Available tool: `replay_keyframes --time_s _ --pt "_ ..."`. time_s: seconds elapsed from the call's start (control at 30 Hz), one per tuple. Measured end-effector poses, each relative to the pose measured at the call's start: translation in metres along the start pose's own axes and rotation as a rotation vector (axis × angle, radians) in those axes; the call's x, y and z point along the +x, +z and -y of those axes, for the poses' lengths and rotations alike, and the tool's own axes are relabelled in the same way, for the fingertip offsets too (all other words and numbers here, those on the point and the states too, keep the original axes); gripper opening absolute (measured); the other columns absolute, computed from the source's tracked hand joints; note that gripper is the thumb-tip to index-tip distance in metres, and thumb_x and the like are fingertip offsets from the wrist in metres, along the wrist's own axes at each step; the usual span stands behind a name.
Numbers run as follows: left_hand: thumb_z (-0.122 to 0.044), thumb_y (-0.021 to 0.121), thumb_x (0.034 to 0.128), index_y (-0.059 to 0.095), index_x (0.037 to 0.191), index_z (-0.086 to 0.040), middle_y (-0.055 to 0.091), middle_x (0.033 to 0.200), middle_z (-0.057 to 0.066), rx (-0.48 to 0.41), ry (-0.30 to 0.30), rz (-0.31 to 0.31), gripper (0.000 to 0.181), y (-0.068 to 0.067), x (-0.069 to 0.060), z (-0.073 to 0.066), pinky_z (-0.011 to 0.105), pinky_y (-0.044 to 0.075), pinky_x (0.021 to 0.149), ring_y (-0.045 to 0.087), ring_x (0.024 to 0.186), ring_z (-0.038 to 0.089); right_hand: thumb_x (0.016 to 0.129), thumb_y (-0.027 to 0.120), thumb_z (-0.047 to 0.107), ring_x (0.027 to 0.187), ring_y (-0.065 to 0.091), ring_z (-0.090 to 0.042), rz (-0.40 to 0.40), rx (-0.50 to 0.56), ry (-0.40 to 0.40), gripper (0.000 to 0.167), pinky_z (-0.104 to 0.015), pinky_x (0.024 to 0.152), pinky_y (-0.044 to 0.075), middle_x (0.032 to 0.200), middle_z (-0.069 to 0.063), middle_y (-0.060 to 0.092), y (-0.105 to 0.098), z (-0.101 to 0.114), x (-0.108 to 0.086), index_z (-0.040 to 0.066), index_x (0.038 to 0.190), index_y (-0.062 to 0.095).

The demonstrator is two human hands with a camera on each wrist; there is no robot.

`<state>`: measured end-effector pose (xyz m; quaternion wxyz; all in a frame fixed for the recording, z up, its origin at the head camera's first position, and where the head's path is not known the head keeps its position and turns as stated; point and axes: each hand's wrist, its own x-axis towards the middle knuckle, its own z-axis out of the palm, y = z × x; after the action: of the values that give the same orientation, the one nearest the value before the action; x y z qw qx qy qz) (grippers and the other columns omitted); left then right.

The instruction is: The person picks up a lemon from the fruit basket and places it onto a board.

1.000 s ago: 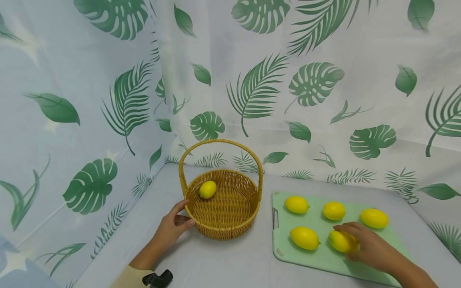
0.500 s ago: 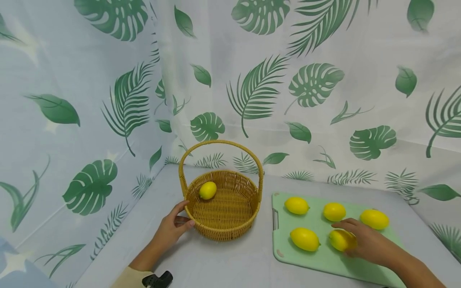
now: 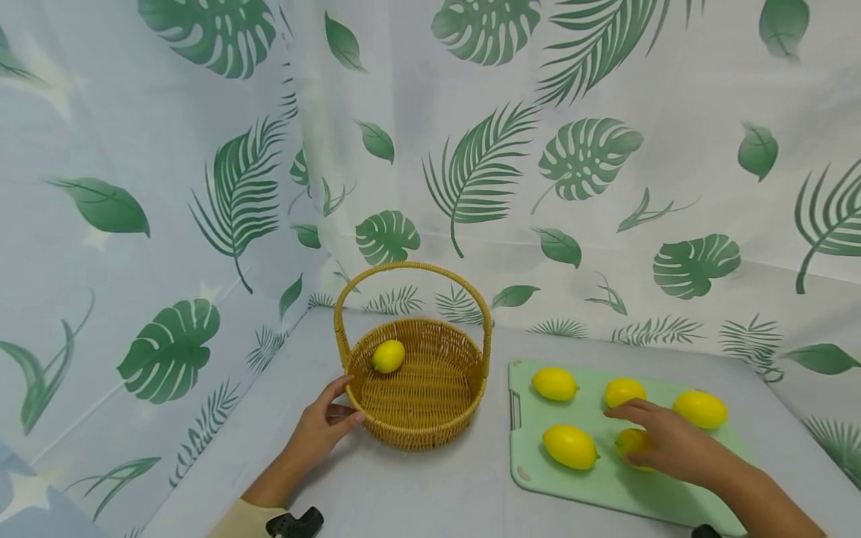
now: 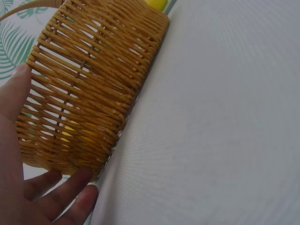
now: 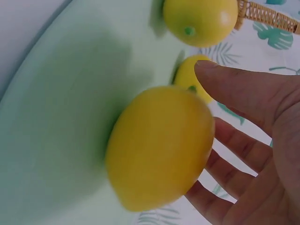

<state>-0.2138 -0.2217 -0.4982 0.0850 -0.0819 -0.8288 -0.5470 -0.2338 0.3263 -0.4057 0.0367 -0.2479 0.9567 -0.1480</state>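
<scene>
My left hand (image 3: pixel 319 422) rests against the left side of a round wicker basket (image 3: pixel 410 433), thumb and fingertips touching it near the rim. One lemon (image 3: pixel 389 356) lies inside the basket, at its left. In the left wrist view, slightly bent fingers (image 4: pixel 75 197) lie beside the woven wall. On the right, my right hand (image 3: pixel 673 441) hovers round a lemon (image 5: pixel 159 150) on a pale green cutting board (image 3: pixel 538 474). Its thumb stands apart from that fruit, and the other fingers reach past its far side; whether they touch cannot be made out.
Several more lemons lie on the board: one at front left (image 3: pixel 569 447), one at back left (image 3: pixel 554 383), one at back right (image 3: pixel 699 409). The basket's tall handle (image 3: pixel 410 264) arches upward. Leaf-patterned curtains (image 3: pixel 471 112) close off the back and left of the white table (image 3: pixel 430 501).
My right hand has shifted slightly left and up over the same lemon, its fingers now standing farther from it. The left hand and the basket have stayed put.
</scene>
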Motion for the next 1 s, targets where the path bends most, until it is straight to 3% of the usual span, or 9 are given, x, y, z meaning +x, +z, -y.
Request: replay_keyframes --time_s 0.2,0.47,0.7,1.0 --pt "-0.037 0.074 0.0865 0.039 0.149 -0.023 0.042 0.146 0.015 -0.006 -0.022 0.006 0.074 0.0 0.001 -0.001 0.028 0.054 0.079 0.064 0.102 0.02 0.075 0.084 0.028 0.105 0.058 -0.026 -0.012 0.003 -0.046 0.057 -0.045 0.083 0.051 0.125 -0.004 0.059 -0.003 0.013 0.006 0.016 0.126 0.063" --pt "-0.033 0.074 0.0878 0.039 0.15 -0.02 0.042 0.146 0.017 -0.009 -0.008 0.007 0.073 0.0 0.001 -0.001 0.026 0.054 0.077 0.064 0.101 0.019 0.077 0.082 0.037 0.108 0.056 -0.026 -0.039 0.005 -0.076 0.058 -0.045 0.083 0.052 0.126 -0.001 0.057 -0.003 0.029 0.013 0.021 0.128 0.062" --pt "-0.033 0.074 0.0884 0.038 0.15 -0.02 0.042 0.146 0.017 -0.012 0.002 0.004 0.072 -0.001 0.002 -0.002 0.025 0.053 0.077 0.064 0.101 0.019 0.08 0.078 0.042 0.108 0.058 -0.023 -0.074 0.044 -0.146 0.058 -0.04 0.086 0.052 0.121 0.005 0.06 0.003 0.043 0.023 0.016 0.129 0.062" --pt "-0.034 0.075 0.0872 0.039 0.149 -0.02 0.042 0.146 0.016 -0.001 -0.009 0.005 0.073 -0.001 0.002 -0.001 0.025 0.053 0.077 0.064 0.1 0.017 0.084 0.075 0.043 0.108 0.057 -0.024 -0.025 0.15 -0.117 0.058 -0.044 0.086 0.051 0.121 0.005 0.062 0.008 0.066 0.039 0.02 0.133 0.058"
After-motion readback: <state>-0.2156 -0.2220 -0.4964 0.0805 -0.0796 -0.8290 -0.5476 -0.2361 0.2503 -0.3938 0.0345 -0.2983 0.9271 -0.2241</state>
